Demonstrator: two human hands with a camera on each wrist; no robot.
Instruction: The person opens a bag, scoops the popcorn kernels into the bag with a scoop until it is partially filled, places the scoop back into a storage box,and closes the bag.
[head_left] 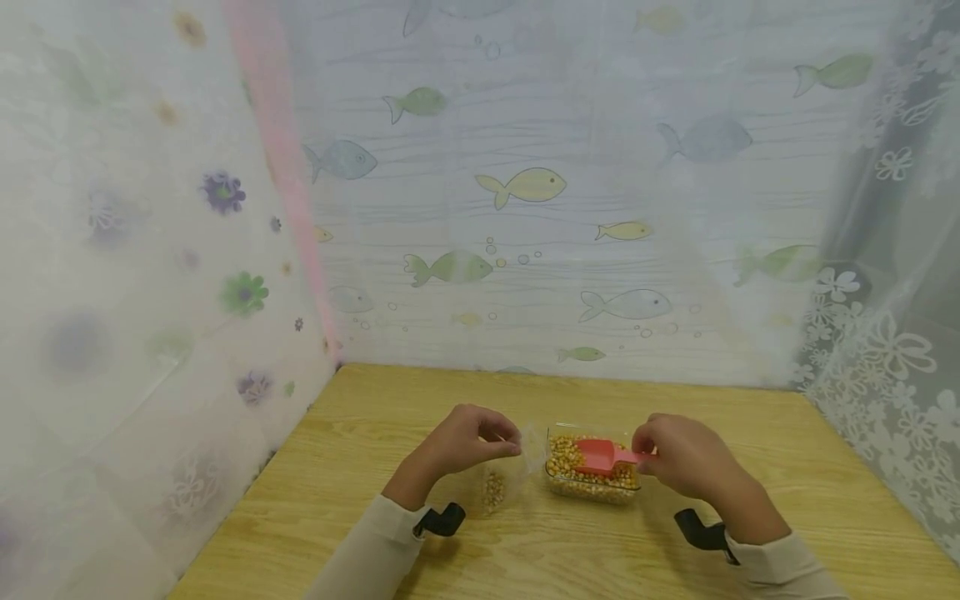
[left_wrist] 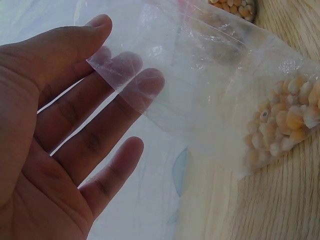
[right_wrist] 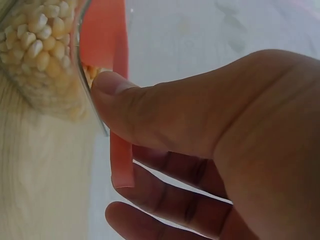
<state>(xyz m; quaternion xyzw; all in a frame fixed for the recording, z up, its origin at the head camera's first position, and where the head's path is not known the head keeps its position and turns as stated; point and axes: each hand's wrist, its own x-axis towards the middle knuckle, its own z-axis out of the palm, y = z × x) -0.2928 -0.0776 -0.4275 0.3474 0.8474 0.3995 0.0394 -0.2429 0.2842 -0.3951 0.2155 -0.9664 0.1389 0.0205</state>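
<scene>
My left hand (head_left: 501,444) pinches the top edge of a small clear plastic bag (head_left: 504,477) that hangs to the table with a few corn kernels (head_left: 492,490) at its bottom. In the left wrist view the bag (left_wrist: 200,90) lies across my fingertips (left_wrist: 145,85), with its kernels (left_wrist: 285,125) at the right. My right hand (head_left: 647,455) grips the handle of a red scoop (head_left: 602,456), whose bowl rests in a clear container (head_left: 553,483) full of corn kernels. In the right wrist view my thumb (right_wrist: 150,110) presses on the scoop handle (right_wrist: 121,165) beside the container (right_wrist: 45,45).
The wooden table (head_left: 787,467) is enclosed by sheer curtains: flowers on the left (head_left: 150,292), fish at the back (head_left: 525,208), lace on the right (head_left: 885,350). The bag and the container stand side by side near the table's middle.
</scene>
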